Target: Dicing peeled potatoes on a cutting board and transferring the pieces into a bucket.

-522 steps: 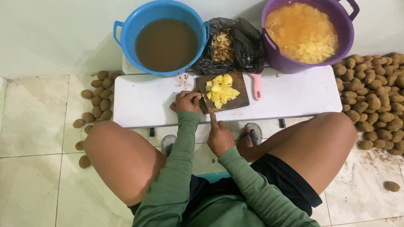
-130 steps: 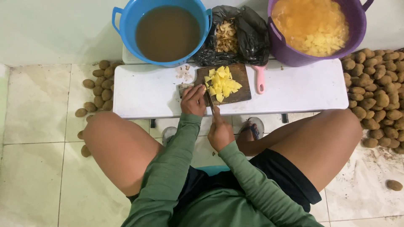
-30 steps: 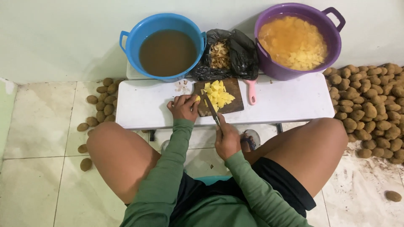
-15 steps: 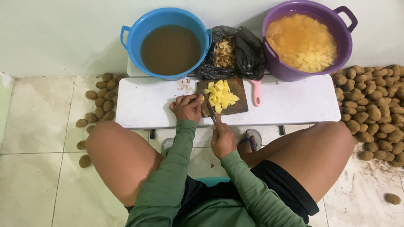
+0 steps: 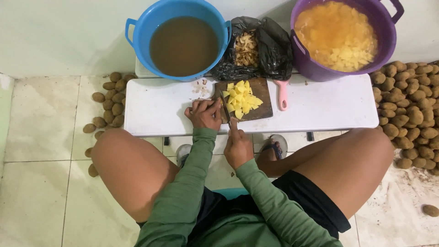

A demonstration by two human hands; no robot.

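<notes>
At twelve o'clock from the seated person stood one white bench (image 5: 320,103) bearing one wooden cutting board (image 5: 260,98) with a pink handle. One heap of yellow potato pieces (image 5: 241,99) lay on the board. The left hand (image 5: 204,113) was curled, fingers bent down at the board's nine o'clock edge; what it pressed under them could not be made out. The right hand (image 5: 238,146) was closed around the handle of one knife (image 5: 226,107), whose blade pointed to twelve o'clock, just beside the left fingers.

Beyond the bench were two tubs: one blue tub (image 5: 183,39) of brown water at eleven o'clock, and one purple tub (image 5: 340,36) of cut potato at one o'clock. One black bag (image 5: 270,48) of peelings sat between them. Two heaps of unpeeled potatoes lay on the floor, a small one (image 5: 107,105) at nine o'clock and a large one (image 5: 411,110) at three.

Compared with half a second earlier, both hands kept their places at the board and the yellow heap looked unchanged; only the camera view had shifted slightly.
</notes>
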